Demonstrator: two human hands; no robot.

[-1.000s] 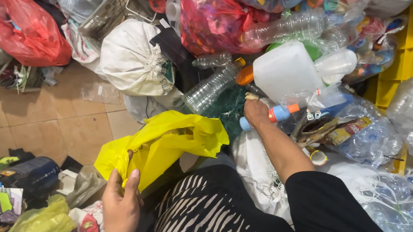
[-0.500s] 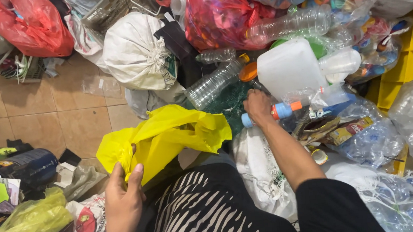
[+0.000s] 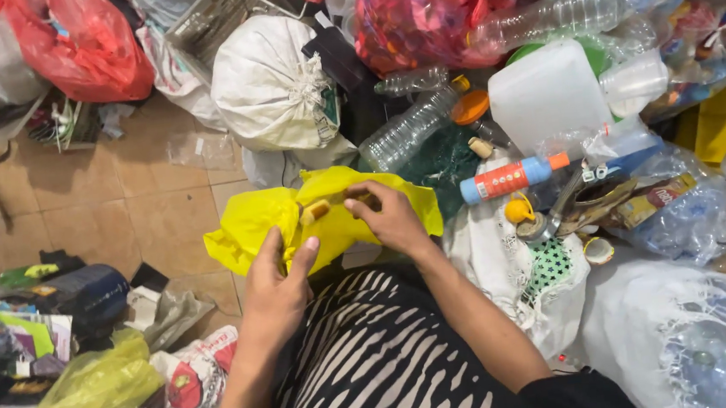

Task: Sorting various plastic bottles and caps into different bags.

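A crumpled yellow plastic bag (image 3: 253, 225) lies over my lap, above a black-and-white striped garment (image 3: 377, 360). My left hand (image 3: 275, 283) grips the bag's near edge with thumb and fingers. My right hand (image 3: 390, 217) rests on the bag's right side, fingers pinching at its top fold. A small yellowish piece (image 3: 315, 211) sits on the bag between the two hands. A blue tube with an orange label (image 3: 510, 178) lies just right of my right hand.
Clear plastic bottles (image 3: 409, 128), a white jug (image 3: 546, 96), a tied white sack (image 3: 272, 85) and red bags (image 3: 82, 49) pile up ahead. More bagged bottles (image 3: 699, 341) sit at the right. Tiled floor (image 3: 118, 208) shows at left, with clutter and a yellow-green bag (image 3: 99, 385).
My right hand has drawn back from the blue tube in the bottle pile onto the yellow bag. My left hand has slid up along the bag's edge.
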